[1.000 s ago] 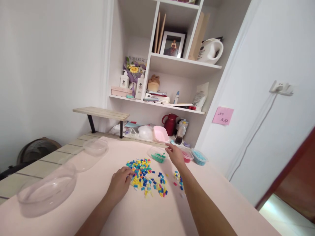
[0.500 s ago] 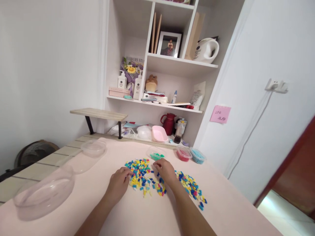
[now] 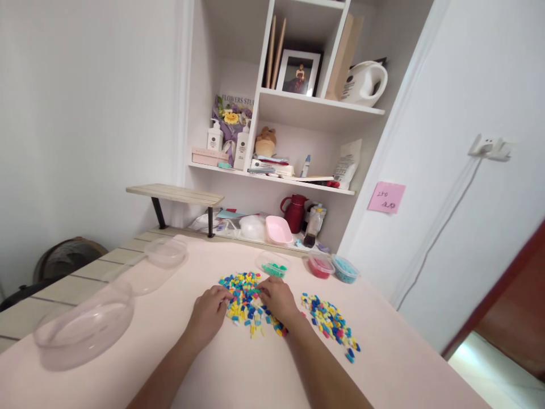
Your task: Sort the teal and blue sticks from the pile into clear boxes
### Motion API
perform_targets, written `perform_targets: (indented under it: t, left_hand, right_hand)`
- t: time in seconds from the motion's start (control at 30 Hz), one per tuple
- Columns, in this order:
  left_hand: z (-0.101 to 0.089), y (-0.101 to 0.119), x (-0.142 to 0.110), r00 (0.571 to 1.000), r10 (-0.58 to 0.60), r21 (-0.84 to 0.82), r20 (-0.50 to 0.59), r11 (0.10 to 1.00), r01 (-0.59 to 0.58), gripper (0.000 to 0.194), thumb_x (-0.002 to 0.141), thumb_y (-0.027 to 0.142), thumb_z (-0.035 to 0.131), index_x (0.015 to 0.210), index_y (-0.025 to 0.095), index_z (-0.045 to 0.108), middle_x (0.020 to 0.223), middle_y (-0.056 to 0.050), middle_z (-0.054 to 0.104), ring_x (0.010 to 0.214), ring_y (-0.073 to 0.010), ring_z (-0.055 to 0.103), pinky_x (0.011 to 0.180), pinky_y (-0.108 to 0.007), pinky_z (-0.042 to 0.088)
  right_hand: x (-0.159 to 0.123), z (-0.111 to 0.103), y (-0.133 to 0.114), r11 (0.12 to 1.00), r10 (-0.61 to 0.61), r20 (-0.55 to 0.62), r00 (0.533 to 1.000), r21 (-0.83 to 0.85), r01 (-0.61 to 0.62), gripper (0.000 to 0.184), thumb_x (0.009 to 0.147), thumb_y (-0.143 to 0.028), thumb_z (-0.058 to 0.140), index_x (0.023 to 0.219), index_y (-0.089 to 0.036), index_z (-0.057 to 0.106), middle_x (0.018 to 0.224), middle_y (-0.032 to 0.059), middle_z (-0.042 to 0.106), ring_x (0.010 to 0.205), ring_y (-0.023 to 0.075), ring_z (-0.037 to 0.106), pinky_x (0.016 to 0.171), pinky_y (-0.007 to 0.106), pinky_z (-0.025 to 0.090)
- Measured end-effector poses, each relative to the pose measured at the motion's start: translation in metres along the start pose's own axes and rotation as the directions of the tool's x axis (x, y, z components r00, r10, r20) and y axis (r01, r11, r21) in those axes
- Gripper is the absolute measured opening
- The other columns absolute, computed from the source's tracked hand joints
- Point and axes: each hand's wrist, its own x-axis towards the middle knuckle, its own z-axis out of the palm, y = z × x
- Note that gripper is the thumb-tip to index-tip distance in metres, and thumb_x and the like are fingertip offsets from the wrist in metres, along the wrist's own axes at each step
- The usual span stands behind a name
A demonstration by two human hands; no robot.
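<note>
A heap of small, short coloured pieces [image 3: 244, 287], in yellow, blue, teal, white and red, lies on the pink tabletop between my hands. My left hand [image 3: 208, 315] rests at the heap's left edge, fingers curled together and touching pieces. Over the heap's right side is my right hand [image 3: 277, 298], its fingers bent and drawn together down among the pieces. What either hand pinches, if anything, is too small to tell. To the right of my right wrist lies a second heap of the same pieces [image 3: 332, 321]. Behind the hands sits a clear tub with green pieces [image 3: 275, 268].
Tubs with red pieces [image 3: 320, 266] and light-blue pieces [image 3: 344, 270] stand at the back right. On the left are a large clear bowl [image 3: 85, 329] and a smaller clear container [image 3: 166, 251]. A small raised wooden shelf [image 3: 174, 194] stands at the back left, with wall shelving behind.
My right hand has moved left and slightly down, from behind the heap's right side onto it. My left hand stays nearly in place. The view has shifted slightly.
</note>
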Motion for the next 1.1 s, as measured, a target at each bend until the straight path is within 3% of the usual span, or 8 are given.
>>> perform_targets:
  t: [0.33, 0.63, 0.87, 1.1]
  left_hand:
    - [-0.001, 0.001, -0.001, 1.000, 0.007, -0.013, 0.002, 1.000, -0.007, 0.032, 0.087, 0.014, 0.044, 0.093, 0.027, 0.072, 0.114, -0.002, 0.069, 0.112, -0.0171, 0.061, 0.101, -0.036, 0.044]
    - [-0.001, 0.001, -0.002, 1.000, 0.008, -0.012, 0.001, 1.000, -0.008, 0.032, 0.087, 0.014, 0.043, 0.093, 0.027, 0.072, 0.115, -0.003, 0.069, 0.112, -0.0180, 0.061, 0.101, -0.037, 0.045]
    - [-0.001, 0.002, -0.002, 1.000, 0.008, -0.011, 0.004, 1.000, -0.008, 0.032, 0.085, 0.013, 0.045, 0.093, 0.028, 0.073, 0.114, -0.002, 0.070, 0.112, -0.0174, 0.061, 0.101, -0.036, 0.045]
    - [0.000, 0.001, -0.003, 1.000, 0.017, -0.009, 0.010, 1.000, -0.017, 0.034, 0.087, 0.013, 0.043, 0.097, 0.028, 0.072, 0.115, -0.003, 0.069, 0.111, -0.0173, 0.061, 0.100, -0.035, 0.044]
  right_hand:
    - [0.000, -0.001, 0.007, 0.992, 0.035, -0.004, 0.999, 0.124, -0.034, 0.016, 0.077, -0.013, 0.061, 0.080, -0.024, 0.073, 0.089, 0.0027, 0.072, 0.094, 0.0211, 0.063, 0.085, 0.029, 0.046]
    - [-0.002, 0.004, 0.011, 0.969, 0.072, 0.008, 0.997, 0.235, -0.072, 0.020, 0.084, -0.019, 0.054, 0.077, -0.021, 0.073, 0.072, 0.0004, 0.071, 0.066, 0.0156, 0.065, 0.064, 0.024, 0.048]
    - [0.000, -0.008, 0.006, 0.983, 0.031, -0.078, 0.997, 0.183, -0.016, 0.019, 0.078, -0.013, 0.058, 0.083, -0.024, 0.074, 0.097, 0.0050, 0.073, 0.103, 0.0237, 0.062, 0.093, 0.035, 0.045]
    - [0.020, -0.039, 0.022, 0.986, 0.051, -0.193, 0.980, 0.163, -0.020, 0.017, 0.082, -0.023, 0.059, 0.089, -0.022, 0.075, 0.100, 0.0068, 0.071, 0.099, 0.0236, 0.062, 0.092, 0.036, 0.046]
